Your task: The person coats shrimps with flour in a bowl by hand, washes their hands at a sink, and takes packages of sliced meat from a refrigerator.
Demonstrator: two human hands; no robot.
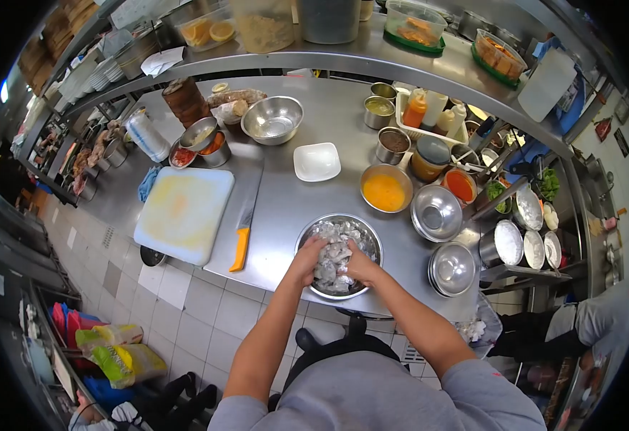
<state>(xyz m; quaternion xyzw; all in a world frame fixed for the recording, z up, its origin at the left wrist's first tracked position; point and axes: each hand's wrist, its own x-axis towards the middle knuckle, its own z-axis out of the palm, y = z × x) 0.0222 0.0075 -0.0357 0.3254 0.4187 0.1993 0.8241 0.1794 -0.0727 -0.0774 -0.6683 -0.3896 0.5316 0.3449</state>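
A steel bowl (377,262) at the table's front edge holds a heap of glossy, greyish, translucent pieces that look like raw shrimp (334,251). My left hand (308,260) reaches in over the left rim, its fingers curled around the heap's left side. From the right, my right hand (361,266) presses into the same heap, its fingers closed on shrimp. Most fingertips are hidden among the pieces. Left of the bowl lies a knife with an orange handle (240,249), beside a white cutting board (183,214). A white square dish (316,163) sits behind the bowl.
At right stand a bowl of orange-yellow liquid (385,189), stacked steel bowls (451,269), and a basket of squeeze bottles (415,108). An empty steel bowl (272,120) is farther back. A steel shelf (271,65) crosses overhead. Other people are at lower left and right.
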